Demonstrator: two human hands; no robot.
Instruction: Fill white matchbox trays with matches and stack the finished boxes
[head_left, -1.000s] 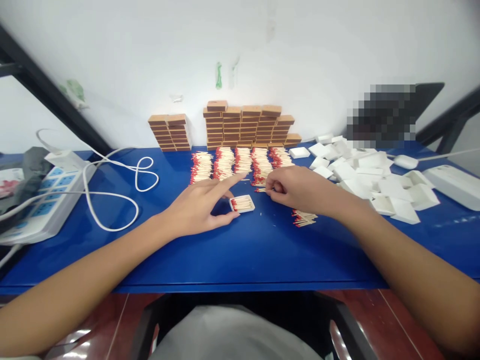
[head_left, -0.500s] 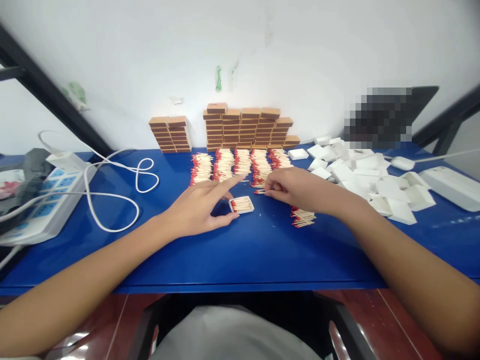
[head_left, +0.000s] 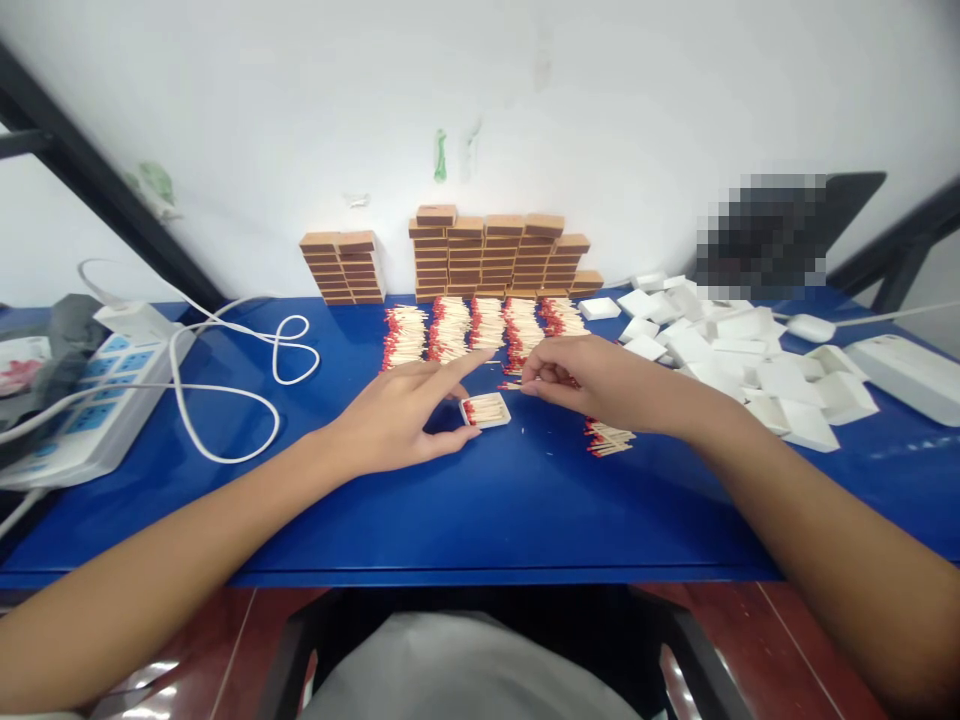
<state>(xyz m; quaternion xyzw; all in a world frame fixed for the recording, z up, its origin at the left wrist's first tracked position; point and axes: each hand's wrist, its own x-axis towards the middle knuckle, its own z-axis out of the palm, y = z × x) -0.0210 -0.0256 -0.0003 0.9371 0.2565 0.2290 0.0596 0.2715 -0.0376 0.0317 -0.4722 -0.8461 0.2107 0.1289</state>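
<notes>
A small white matchbox tray (head_left: 486,410) partly filled with red-tipped matches lies on the blue table (head_left: 450,500). My left hand (head_left: 397,415) steadies the tray between thumb and forefinger, the forefinger stretched over its far side. My right hand (head_left: 592,380) sits just right of the tray, its fingers pinched on a few matches (head_left: 511,385). Behind the hands lie several rows of loose matches (head_left: 480,325). A small heap of matches (head_left: 607,438) rests under my right wrist.
Stacks of brown matchboxes (head_left: 495,255) stand against the white wall. Several empty white trays (head_left: 742,360) are piled at the right. A power strip (head_left: 82,400) and looped white cable (head_left: 225,370) lie at the left. The table's front edge runs near my body.
My right hand has shifted slightly left toward the tray with the pinched matches. My left hand has stayed on the tray.
</notes>
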